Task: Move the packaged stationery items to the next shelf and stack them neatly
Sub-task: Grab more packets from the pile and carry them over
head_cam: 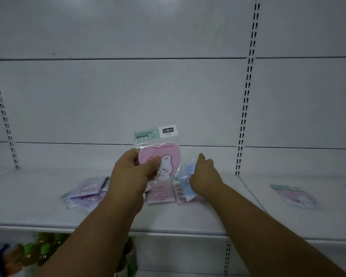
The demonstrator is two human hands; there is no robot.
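**Pink heart packet held up over the white shelf**

The left hand holds a clear plastic packet with a pink heart-shaped pad printed with a white bear, lifted upright above the white metal shelf board. The thumb lies across the front of the heart and the fingers curl behind its left edge, so the packet is pinched between them. Its mint-green and white header card stands at the top, against the white back panel.

The right hand reaches to the right of that packet, fingers curled round a blurred pale blue and white packet which it grips just above the shelf.

Below the two hands, flat on the shelf, lie a pink rectangular packet and, touching its right side, another pinkish packet partly under the blue one. To the left, a loose overlapping pile of lilac packets rests on the same board, partly hidden by the left forearm.

On the next shelf section to the right, past the slotted upright, a single pale pink packet with a mint header lies flat, well apart from the others. A sliver of another packet shows at the far right edge.

Under the shelf at near left sit blurred green and yellow goods.
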